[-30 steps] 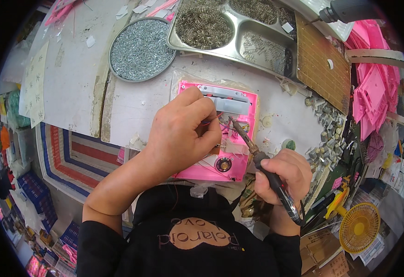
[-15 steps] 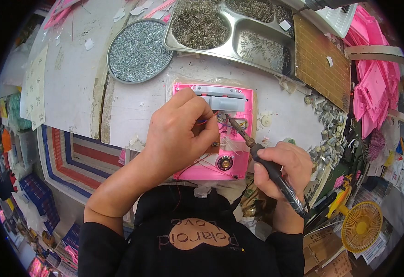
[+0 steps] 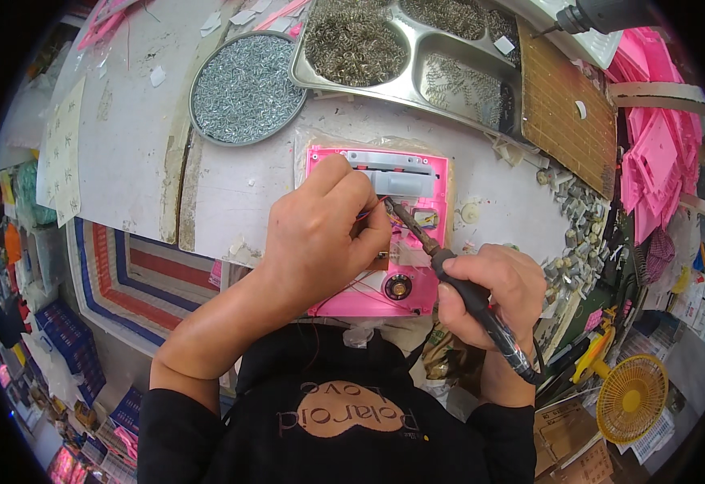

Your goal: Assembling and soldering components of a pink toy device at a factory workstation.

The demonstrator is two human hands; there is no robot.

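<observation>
Evidently the pink casing point(image 3: 422, 276) lies partly under the left hand's point(image 3: 318, 222) curled fingers point(image 3: 359, 192)

Over a pink rectangular plastic housing point(image 3: 351, 306), the bare left hand point(image 3: 322, 219) pinches thin red-and-blue wires point(image 3: 362, 215); the bare right hand point(image 3: 497, 290) aims a black-handled soldering iron point(image 3: 467, 294) toward eleven o'clock.

At six o'clock, dark lettering spreads across and past a tan patch point(image 3: 351, 410) on the person's black top point(image 3: 288, 363). Between nine and ten o'clock, a pale sheet point(image 3: 64, 153) on the table point(image 3: 126, 105) bears a column of dark characters. Between four and five o'clock, cardboard point(image 3: 563, 444) carries print too small to read.
</observation>
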